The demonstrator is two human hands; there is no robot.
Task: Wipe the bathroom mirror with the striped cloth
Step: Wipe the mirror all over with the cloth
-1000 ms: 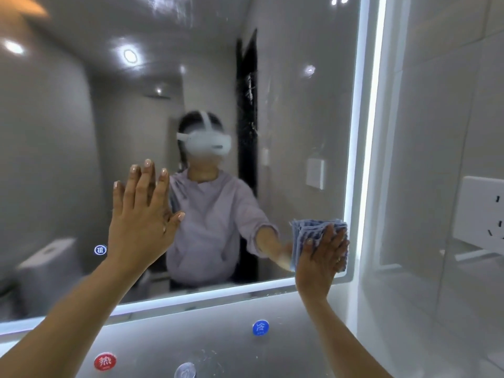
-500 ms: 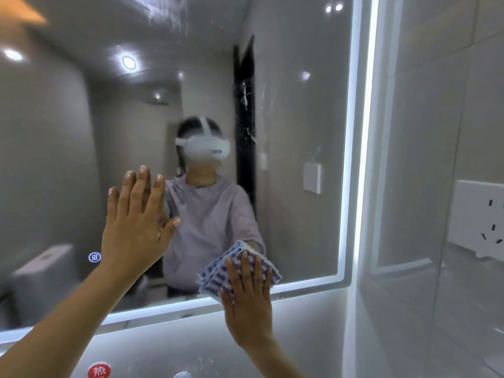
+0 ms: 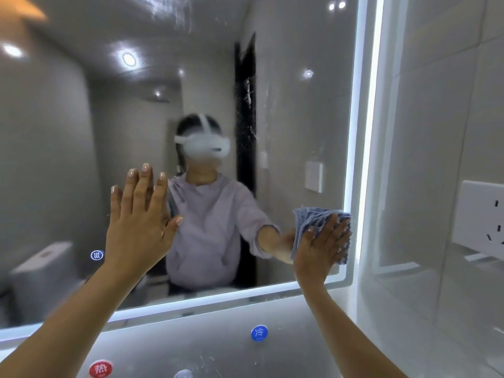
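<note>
Pressing flat, your right hand pins the striped cloth against the mirror, fingers spread, at its lower right corner beside the lit edge. Your left hand lies open-palmed on the glass, well apart leftward.

The striped cloth is being pressed flat against the mirror by the right hand, at the mirror's lower right corner, just beside its lit edge strip. The left hand is being held open against the mirror's lower middle, fingers spread upward. Below the mirror, a blue round label and a red one are being shown on the wall.
</note>
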